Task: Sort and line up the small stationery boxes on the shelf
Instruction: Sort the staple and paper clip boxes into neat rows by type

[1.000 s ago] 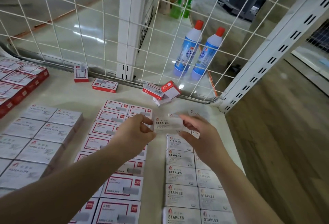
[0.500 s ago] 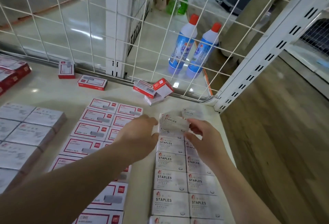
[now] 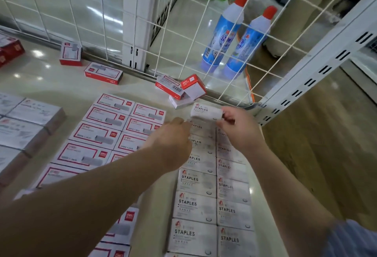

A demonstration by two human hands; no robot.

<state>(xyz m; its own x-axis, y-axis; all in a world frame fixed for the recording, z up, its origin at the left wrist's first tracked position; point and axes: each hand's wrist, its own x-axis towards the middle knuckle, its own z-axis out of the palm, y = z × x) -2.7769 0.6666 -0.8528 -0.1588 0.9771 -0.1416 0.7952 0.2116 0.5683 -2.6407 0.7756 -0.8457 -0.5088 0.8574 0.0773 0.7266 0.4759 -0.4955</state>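
Observation:
My right hand (image 3: 237,128) pinches the right end of a white staples box (image 3: 205,111) at the far end of two rows of white staples boxes (image 3: 195,205). My left hand (image 3: 173,140) rests palm down over the left row just behind that box; whether its fingertips touch the box is hidden. Left of these lie two rows of red-framed boxes (image 3: 95,134). A jumble of red-and-white boxes (image 3: 179,89) sits against the wire grid just beyond the held box.
Grey paper clip boxes (image 3: 26,126) fill the left of the shelf (image 3: 51,85). Two loose red-framed boxes (image 3: 103,73) lie by the wire grid (image 3: 183,38). Red boxes (image 3: 10,50) sit far left. Two blue bottles (image 3: 234,34) stand beyond the grid. The shelf's edge and upright post (image 3: 318,60) are at right.
The staples box has moved forward from above the rows to their far end. My left hand has slipped back off the box's left end, while my right hand still holds it.

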